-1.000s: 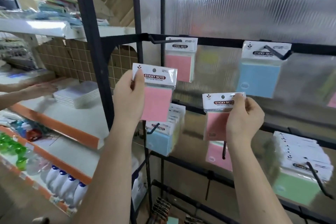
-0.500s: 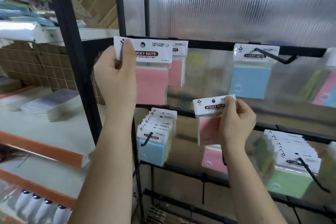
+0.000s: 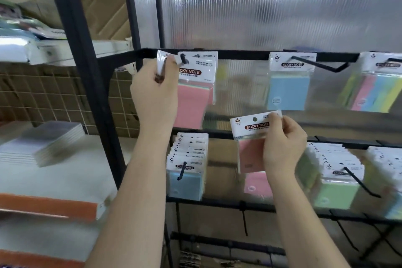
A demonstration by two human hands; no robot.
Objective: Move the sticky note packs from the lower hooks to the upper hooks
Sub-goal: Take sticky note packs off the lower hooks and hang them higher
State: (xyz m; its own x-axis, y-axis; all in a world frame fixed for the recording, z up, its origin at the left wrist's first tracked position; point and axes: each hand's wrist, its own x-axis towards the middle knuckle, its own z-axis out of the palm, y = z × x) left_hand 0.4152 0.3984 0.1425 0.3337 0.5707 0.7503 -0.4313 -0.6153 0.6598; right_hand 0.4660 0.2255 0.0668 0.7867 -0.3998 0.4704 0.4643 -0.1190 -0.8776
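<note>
My left hand (image 3: 155,91) pinches the left top edge of a pink sticky note pack (image 3: 193,98). The pack's header hole sits over the tip of the leftmost upper hook (image 3: 183,59), in front of another pink pack hanging there. My right hand (image 3: 282,148) grips a second pink sticky note pack (image 3: 250,139) by its right side, held in the air between the upper rail and the lower hooks. Below it one pink pack (image 3: 254,185) hangs on a lower hook. A thick row of blue packs (image 3: 187,167) fills the lower left hook.
On the upper rail (image 3: 239,53) hang a blue pack (image 3: 288,87) and a multicolour pack (image 3: 374,91). Green packs (image 3: 335,180) crowd a lower hook at the right. A black upright post (image 3: 87,72) stands left of the rack, with white shelves and stacked notebooks (image 3: 41,143) beyond it.
My left hand has lifted its pink pack up and right onto the tip of the leftmost upper hook. My right hand stays at about the same height with its pack.
</note>
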